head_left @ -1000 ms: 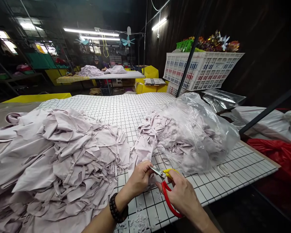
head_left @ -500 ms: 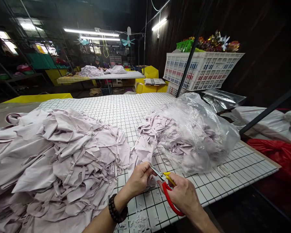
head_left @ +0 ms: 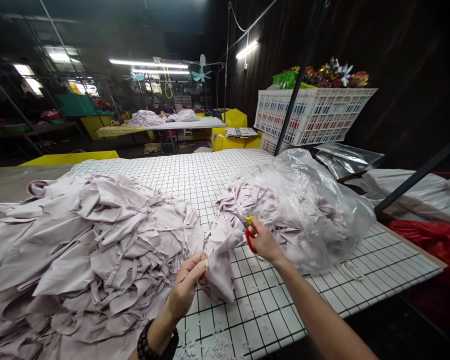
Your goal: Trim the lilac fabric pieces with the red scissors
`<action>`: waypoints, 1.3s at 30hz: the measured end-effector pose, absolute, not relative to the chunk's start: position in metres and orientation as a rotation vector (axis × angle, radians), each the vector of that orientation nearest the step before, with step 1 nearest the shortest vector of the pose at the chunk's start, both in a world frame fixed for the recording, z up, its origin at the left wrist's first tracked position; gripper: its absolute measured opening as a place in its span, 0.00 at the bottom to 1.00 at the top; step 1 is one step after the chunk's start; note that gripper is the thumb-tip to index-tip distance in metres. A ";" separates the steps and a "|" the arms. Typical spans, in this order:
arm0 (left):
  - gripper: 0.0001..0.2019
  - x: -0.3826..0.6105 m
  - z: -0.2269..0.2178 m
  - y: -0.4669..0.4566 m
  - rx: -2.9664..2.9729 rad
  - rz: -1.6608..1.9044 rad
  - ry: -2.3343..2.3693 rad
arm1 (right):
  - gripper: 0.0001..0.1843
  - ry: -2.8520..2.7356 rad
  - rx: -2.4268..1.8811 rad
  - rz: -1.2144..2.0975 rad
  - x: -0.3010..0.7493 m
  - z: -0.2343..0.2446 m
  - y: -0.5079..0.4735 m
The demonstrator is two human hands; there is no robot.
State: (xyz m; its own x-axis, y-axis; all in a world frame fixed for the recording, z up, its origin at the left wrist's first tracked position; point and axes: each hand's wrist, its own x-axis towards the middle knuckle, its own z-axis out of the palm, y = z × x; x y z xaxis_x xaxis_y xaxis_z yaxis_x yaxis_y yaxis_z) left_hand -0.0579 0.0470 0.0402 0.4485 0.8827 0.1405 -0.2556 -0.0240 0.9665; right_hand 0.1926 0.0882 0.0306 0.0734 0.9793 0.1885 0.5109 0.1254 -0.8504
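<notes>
My left hand (head_left: 187,285) pinches a pale lilac fabric piece (head_left: 220,265) and holds it just above the gridded table (head_left: 195,172). My right hand (head_left: 264,242) is stretched forward, closed on red and yellow scissors (head_left: 249,231) at the mouth of a clear plastic bag (head_left: 315,205) stuffed with the same lilac fabric pieces. A big heap of lilac fabric pieces (head_left: 86,250) lies left of my left hand. Small fabric snippets (head_left: 217,345) are scattered on the table near its front edge.
A white crate (head_left: 315,115) with a green basket and shiny decorations stands behind the bag. Tied white bags (head_left: 408,192) and a red bag (head_left: 431,240) lie to the right. A dark pole (head_left: 420,175) slants across there. A person works at a far table (head_left: 187,122).
My right hand moved forward with the scissors from beside my left hand to the bag's mouth. My left hand drew left with the fabric piece. The camera tilted slightly down.
</notes>
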 end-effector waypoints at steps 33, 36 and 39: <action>0.19 -0.004 -0.014 -0.001 0.245 0.877 0.799 | 0.06 -1.785 -1.831 0.597 0.129 0.025 -0.028; 0.16 -0.014 -0.004 -0.002 0.230 0.990 0.791 | 0.05 -1.673 -1.721 0.910 0.141 0.031 -0.024; 0.13 -0.024 0.006 -0.013 0.197 1.044 0.817 | 0.08 -1.665 -1.562 0.943 0.143 0.035 -0.003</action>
